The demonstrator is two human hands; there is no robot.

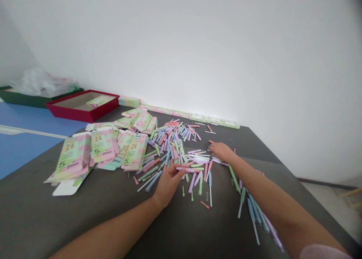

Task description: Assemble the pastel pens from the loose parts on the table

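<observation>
My left hand (169, 183) is closed around a pastel purple pen (185, 169), and a reddish one lies against it at the fingers. Beneath and beyond it spreads a pile of loose pastel pens and pen parts (169, 138) in purple, green, blue and red. My right hand (222, 152) reaches down at the pile's right edge, fingers curled, its fingertips near several white sticks (198, 158). A red piece (210, 141) shows just past its fingers. What lies between those fingers is hidden. Under my right forearm are more pens (254, 210), some with white shafts.
Flat printed cartons marked 5 (135, 149) lie in heaps on the left of the dark table (113, 221). A red tray (72, 113) and a green tray (25, 99) with plastic bags (42, 81) stand behind. Boxes (181, 114) line the wall.
</observation>
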